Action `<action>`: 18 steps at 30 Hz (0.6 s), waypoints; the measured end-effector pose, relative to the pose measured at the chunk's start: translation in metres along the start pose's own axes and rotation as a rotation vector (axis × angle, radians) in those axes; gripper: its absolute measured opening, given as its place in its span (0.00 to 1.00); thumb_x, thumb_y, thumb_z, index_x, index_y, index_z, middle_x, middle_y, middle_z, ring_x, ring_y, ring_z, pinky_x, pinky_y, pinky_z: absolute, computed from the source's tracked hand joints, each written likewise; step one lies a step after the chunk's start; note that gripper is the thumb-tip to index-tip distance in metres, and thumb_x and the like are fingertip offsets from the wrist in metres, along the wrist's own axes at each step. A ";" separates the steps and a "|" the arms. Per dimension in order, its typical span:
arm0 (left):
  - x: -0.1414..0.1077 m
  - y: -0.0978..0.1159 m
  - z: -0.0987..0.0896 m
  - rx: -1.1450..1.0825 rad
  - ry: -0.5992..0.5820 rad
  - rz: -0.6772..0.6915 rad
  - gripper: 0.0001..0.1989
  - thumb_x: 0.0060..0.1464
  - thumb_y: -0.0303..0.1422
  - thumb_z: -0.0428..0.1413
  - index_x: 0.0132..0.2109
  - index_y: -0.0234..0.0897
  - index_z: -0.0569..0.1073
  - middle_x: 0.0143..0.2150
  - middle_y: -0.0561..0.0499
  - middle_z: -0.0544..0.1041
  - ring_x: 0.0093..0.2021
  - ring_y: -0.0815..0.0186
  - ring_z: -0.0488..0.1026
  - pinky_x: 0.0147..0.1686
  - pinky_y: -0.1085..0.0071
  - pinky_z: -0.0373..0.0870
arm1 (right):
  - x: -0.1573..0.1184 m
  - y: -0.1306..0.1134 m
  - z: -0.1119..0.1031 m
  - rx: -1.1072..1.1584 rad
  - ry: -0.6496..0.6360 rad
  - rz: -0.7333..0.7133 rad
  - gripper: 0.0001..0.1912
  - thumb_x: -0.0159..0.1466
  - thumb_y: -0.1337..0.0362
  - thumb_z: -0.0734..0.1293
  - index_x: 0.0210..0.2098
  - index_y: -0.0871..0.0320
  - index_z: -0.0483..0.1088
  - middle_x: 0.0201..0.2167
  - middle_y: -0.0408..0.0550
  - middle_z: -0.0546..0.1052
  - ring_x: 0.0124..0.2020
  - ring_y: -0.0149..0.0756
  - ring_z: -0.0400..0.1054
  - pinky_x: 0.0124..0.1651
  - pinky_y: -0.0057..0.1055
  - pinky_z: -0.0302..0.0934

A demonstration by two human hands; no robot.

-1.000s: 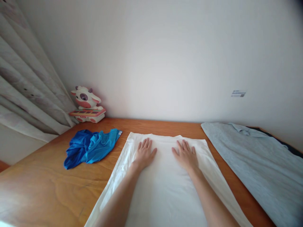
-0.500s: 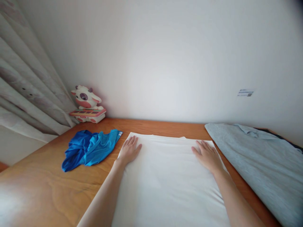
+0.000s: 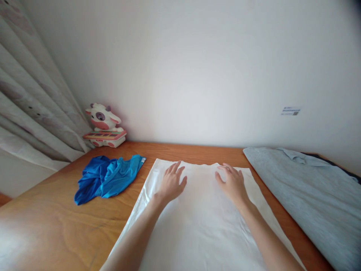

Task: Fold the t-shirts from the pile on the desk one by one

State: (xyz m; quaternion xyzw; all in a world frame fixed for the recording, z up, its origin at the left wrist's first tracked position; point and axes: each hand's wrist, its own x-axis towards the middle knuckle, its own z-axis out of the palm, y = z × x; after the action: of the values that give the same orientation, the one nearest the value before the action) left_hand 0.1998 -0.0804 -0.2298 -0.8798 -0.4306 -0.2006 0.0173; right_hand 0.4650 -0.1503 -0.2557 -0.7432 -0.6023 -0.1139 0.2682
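Observation:
A white cloth garment [image 3: 197, 222] lies spread before me, its far edge slightly wavy. Over its upper left part is my left hand [image 3: 171, 181], fingers apart and thumb held away from them. My right hand [image 3: 232, 183] is at the upper right part, also with its thumb apart from the fingers. Its fingertips are at the garment's far edge, where a thin bit of white shows across them. Whether either palm rests on the cloth I cannot tell. Both forearms cover parts of the garment's sides.
Crumpled blue clothing [image 3: 108, 176] lies to the left on the wooden surface [image 3: 56, 226]. A grey garment [image 3: 307, 195] is spread on the right. Against the wall [image 3: 197, 75] at the back left sits a cow toy with a keyboard [image 3: 105, 126], beside a curtain [image 3: 36, 101].
Both hands have moved inward from the garment's sides, toward each other. They lay flat before and are now more arched. The cloth's side edges now show outside the hands.

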 end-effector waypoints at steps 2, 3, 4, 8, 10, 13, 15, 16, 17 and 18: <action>-0.004 0.018 0.005 -0.037 -0.070 0.027 0.23 0.67 0.39 0.50 0.64 0.37 0.69 0.72 0.39 0.64 0.70 0.49 0.62 0.67 0.51 0.62 | -0.009 -0.024 0.006 0.044 -0.058 -0.061 0.19 0.70 0.58 0.60 0.55 0.57 0.72 0.63 0.59 0.72 0.65 0.50 0.64 0.68 0.63 0.48; -0.006 0.023 0.007 -0.050 -0.109 0.034 0.23 0.67 0.40 0.50 0.65 0.37 0.69 0.72 0.39 0.64 0.70 0.49 0.62 0.68 0.50 0.61 | -0.014 -0.033 0.008 0.052 -0.102 -0.093 0.19 0.70 0.58 0.60 0.56 0.57 0.71 0.64 0.59 0.71 0.66 0.50 0.63 0.68 0.63 0.47; -0.009 0.026 0.010 -0.061 -0.143 0.037 0.23 0.68 0.41 0.49 0.65 0.37 0.69 0.71 0.39 0.65 0.70 0.48 0.62 0.68 0.50 0.60 | -0.019 -0.041 0.011 0.056 -0.145 -0.116 0.20 0.70 0.58 0.59 0.57 0.56 0.71 0.64 0.59 0.71 0.67 0.50 0.62 0.68 0.63 0.47; -0.013 0.022 0.015 -0.099 -0.189 0.057 0.24 0.68 0.42 0.49 0.65 0.36 0.69 0.70 0.38 0.66 0.71 0.47 0.60 0.69 0.48 0.57 | -0.029 -0.048 0.013 0.093 -0.243 -0.108 0.20 0.71 0.58 0.59 0.58 0.55 0.71 0.65 0.58 0.70 0.67 0.49 0.61 0.69 0.57 0.48; -0.013 0.019 0.015 -0.108 -0.178 0.060 0.24 0.68 0.42 0.49 0.65 0.37 0.69 0.70 0.38 0.66 0.71 0.47 0.60 0.69 0.48 0.58 | -0.028 -0.045 0.011 0.120 -0.252 -0.092 0.20 0.70 0.58 0.59 0.58 0.54 0.71 0.65 0.57 0.70 0.66 0.48 0.62 0.70 0.56 0.47; -0.011 0.019 0.015 -0.109 -0.176 0.058 0.24 0.68 0.42 0.49 0.65 0.38 0.70 0.70 0.39 0.66 0.71 0.48 0.60 0.69 0.48 0.57 | -0.026 -0.042 0.009 0.132 -0.256 -0.085 0.20 0.70 0.57 0.59 0.58 0.54 0.71 0.65 0.57 0.70 0.67 0.47 0.62 0.70 0.55 0.46; -0.011 0.020 0.014 -0.112 -0.186 0.055 0.24 0.68 0.42 0.49 0.65 0.36 0.70 0.70 0.38 0.66 0.71 0.47 0.60 0.69 0.48 0.57 | -0.026 -0.042 0.010 0.130 -0.255 -0.086 0.20 0.70 0.57 0.59 0.58 0.55 0.71 0.65 0.57 0.70 0.67 0.47 0.61 0.70 0.54 0.46; -0.011 0.021 0.014 -0.114 -0.190 0.053 0.24 0.68 0.42 0.49 0.65 0.36 0.70 0.70 0.38 0.66 0.71 0.47 0.60 0.69 0.48 0.57 | -0.026 -0.042 0.010 0.129 -0.254 -0.087 0.20 0.70 0.58 0.59 0.58 0.55 0.71 0.65 0.57 0.70 0.67 0.47 0.61 0.70 0.54 0.47; -0.011 0.021 0.013 -0.117 -0.192 0.052 0.24 0.68 0.41 0.49 0.65 0.36 0.70 0.70 0.37 0.66 0.71 0.47 0.60 0.69 0.48 0.57 | -0.026 -0.042 0.010 0.128 -0.253 -0.088 0.20 0.70 0.58 0.59 0.58 0.55 0.71 0.65 0.57 0.70 0.67 0.48 0.61 0.70 0.54 0.47; -0.011 0.022 0.013 -0.118 -0.191 0.050 0.24 0.68 0.41 0.50 0.65 0.36 0.70 0.70 0.38 0.66 0.71 0.48 0.60 0.69 0.48 0.57 | -0.027 -0.042 0.011 0.127 -0.251 -0.089 0.20 0.70 0.58 0.59 0.58 0.55 0.71 0.65 0.57 0.70 0.67 0.48 0.61 0.70 0.55 0.47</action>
State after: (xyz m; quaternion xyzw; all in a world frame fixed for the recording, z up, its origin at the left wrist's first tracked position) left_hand 0.2149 -0.0994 -0.2425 -0.9049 -0.3955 -0.1403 -0.0707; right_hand 0.4164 -0.1612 -0.2668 -0.7056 -0.6695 0.0067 0.2319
